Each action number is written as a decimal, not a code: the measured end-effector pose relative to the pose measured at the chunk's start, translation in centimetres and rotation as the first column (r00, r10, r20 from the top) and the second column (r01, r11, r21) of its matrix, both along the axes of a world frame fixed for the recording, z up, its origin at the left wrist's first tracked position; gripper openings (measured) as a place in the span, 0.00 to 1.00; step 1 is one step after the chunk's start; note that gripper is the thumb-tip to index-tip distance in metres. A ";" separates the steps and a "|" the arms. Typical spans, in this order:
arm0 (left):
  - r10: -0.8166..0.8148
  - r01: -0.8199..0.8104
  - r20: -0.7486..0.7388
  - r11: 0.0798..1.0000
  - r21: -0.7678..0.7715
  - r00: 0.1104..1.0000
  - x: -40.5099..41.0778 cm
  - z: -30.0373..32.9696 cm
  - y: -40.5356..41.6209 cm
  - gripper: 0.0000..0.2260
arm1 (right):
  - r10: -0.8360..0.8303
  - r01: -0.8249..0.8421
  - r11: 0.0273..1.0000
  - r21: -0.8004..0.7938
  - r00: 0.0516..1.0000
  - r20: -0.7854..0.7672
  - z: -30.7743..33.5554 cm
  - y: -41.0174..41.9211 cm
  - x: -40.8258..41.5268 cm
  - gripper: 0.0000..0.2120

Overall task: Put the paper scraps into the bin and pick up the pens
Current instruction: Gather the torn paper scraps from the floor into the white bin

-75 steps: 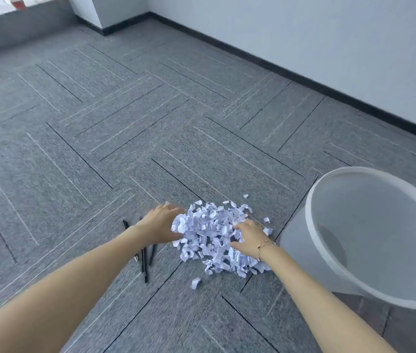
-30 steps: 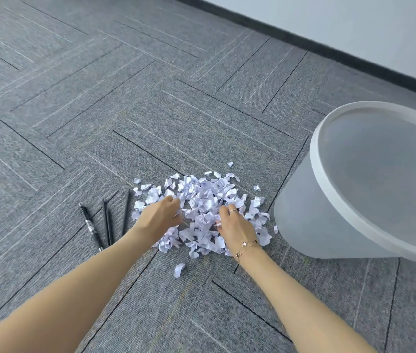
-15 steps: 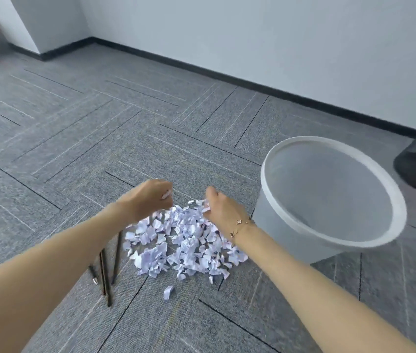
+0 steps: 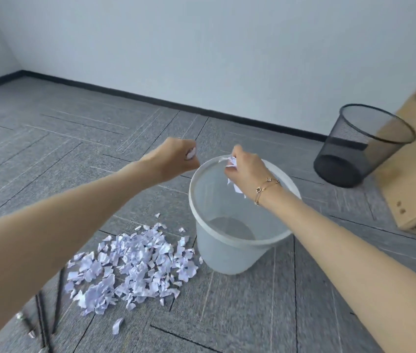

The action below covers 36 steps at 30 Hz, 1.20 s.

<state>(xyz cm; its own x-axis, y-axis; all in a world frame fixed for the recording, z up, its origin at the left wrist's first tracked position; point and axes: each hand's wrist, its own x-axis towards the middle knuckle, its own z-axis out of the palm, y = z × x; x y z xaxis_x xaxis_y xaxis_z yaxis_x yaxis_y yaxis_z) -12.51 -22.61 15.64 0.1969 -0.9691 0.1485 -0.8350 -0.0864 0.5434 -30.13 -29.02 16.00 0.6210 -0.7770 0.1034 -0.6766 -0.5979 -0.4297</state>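
A heap of white paper scraps (image 4: pixel 135 268) lies on the grey carpet, left of a translucent white bin (image 4: pixel 227 248). My left hand (image 4: pixel 176 156) is a fist clutching scraps, raised just left of the bin's rim. My right hand (image 4: pixel 245 166) holds a bunch of scraps above the bin's mouth, and a few pieces hang below it. Three black pens (image 4: pixel 46 314) lie on the carpet at the lower left, partly hidden by my left forearm. The bin's bottom looks bare.
A black mesh waste basket (image 4: pixel 354 159) stands at the back right, against a cardboard box (image 4: pixel 415 179). One stray scrap (image 4: pixel 117 326) lies in front of the heap. A white wall with a dark skirting runs behind.
Both hands have closed on scraps in the heap and lifted them up and to the right, to the bin. The view has tilted up, showing the mesh basket and the box.
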 end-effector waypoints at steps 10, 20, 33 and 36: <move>-0.074 0.074 0.004 0.996 0.059 0.997 -6.7 -6.7 -5.5 0.18 | -0.160 0.163 0.970 0.180 0.987 -0.027 -6.4 -3.2 -5.4 0.05; -0.190 0.133 0.148 0.936 0.327 0.971 -6.4 -8.5 -6.2 0.09 | -0.084 0.111 0.963 0.247 0.990 -0.115 -9.8 -4.6 -5.0 0.16; -0.285 0.137 0.316 0.898 0.418 0.905 -7.3 -9.6 -5.6 0.19 | -0.059 0.114 0.975 0.193 0.962 -0.267 -9.6 -4.5 -4.5 0.10; -0.166 0.103 0.312 0.972 0.210 0.936 -7.2 -7.9 -5.1 0.09 | -0.106 0.122 0.991 0.048 0.959 -0.264 -8.4 -4.1 -4.2 0.11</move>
<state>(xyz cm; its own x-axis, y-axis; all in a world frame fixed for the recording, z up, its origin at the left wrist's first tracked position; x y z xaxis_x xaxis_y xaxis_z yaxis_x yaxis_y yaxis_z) -19.68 -27.68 7.73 0.0346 -0.9994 -0.0043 -0.9737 -0.0347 0.2252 -34.35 -33.11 7.59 0.5269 -0.8439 -0.1013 -0.8321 -0.4878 -0.2641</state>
